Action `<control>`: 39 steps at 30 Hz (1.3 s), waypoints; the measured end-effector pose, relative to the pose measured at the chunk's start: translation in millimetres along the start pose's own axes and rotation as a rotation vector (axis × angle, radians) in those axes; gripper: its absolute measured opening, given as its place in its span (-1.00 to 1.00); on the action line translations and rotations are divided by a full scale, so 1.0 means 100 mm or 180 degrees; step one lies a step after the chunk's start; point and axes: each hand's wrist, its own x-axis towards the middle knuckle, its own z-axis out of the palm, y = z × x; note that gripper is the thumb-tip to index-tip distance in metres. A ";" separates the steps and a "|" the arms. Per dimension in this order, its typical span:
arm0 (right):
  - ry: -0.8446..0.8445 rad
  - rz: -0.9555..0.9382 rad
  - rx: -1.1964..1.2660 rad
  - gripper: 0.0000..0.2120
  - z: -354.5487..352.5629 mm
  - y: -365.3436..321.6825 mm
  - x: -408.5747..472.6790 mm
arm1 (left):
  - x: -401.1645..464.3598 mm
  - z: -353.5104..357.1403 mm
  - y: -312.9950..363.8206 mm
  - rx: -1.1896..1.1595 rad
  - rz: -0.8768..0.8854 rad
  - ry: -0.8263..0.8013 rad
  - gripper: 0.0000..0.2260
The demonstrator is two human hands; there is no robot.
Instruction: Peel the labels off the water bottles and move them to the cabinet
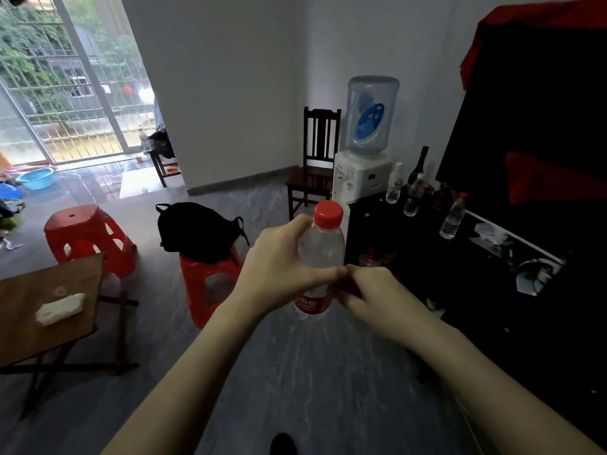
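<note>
Grey floor lies far under the hands, and the dark cabinet (427, 244), which already carries three clear bottles (453, 218), stands just to the right. The left hand (279, 267) wraps the upper part of the water bottle (323, 244) and holds it upright in the air. The right hand (371, 290) has curled fingers that pinch at the top edge of the red label (308, 305). If the pull is sharp, the label may tear into strips, I think, or the bottle may slip from the grip and fall.
</note>
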 end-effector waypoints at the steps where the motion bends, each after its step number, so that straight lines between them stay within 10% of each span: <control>1: 0.0000 -0.0004 -0.0016 -0.88 0.00 0.06 0.17 | 0.16 0.02 -0.10 0.0011 0.0030 0.0009 -0.44; 39: 0.0579 0.1151 0.0639 -0.86 -1.17 3.88 5.33 | 6.40 2.56 -2.31 -0.0526 0.0421 -0.1227 -0.50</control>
